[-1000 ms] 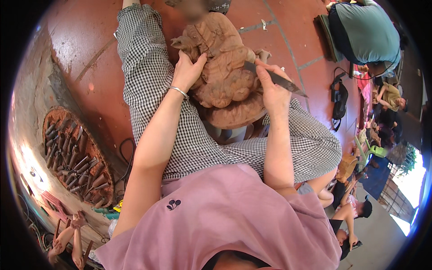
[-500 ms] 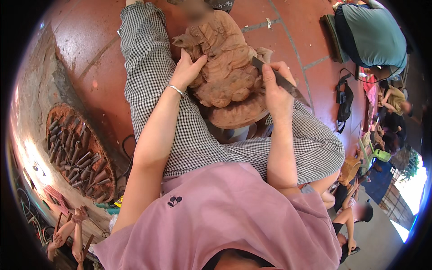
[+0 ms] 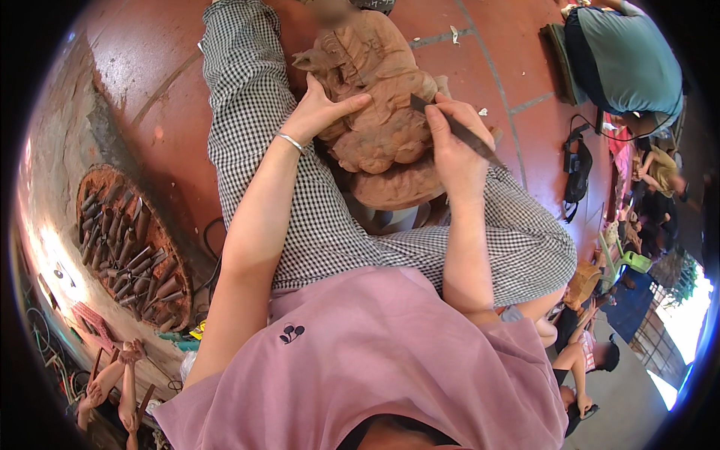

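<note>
A carved reddish-brown statue (image 3: pixel 382 124), apparently wood, stands between my legs on a rounded base. My left hand (image 3: pixel 319 116) steadies its left side, with the thumb stretched across the front and the fingers partly hidden behind it. In my right hand (image 3: pixel 457 146) is a flat, dark carving blade (image 3: pixel 474 141) with a slanted tip. That tip meets the right part of the statue's carved folds, and the blade's other end sticks out past my palm toward the lower right.
To my left, a round tray (image 3: pixel 135 255) holds many wooden-handled chisels. Pale chips (image 3: pixel 454 34) lie on the red tiled floor (image 3: pixel 517 37). A black bag (image 3: pixel 577 172) rests at the right. A person in a grey-green shirt (image 3: pixel 630 60) sits at the upper right; others are farther off.
My left thumb has slid right across the statue. The blade and my right hand have shifted slightly left, bringing the tip further onto the statue's front.
</note>
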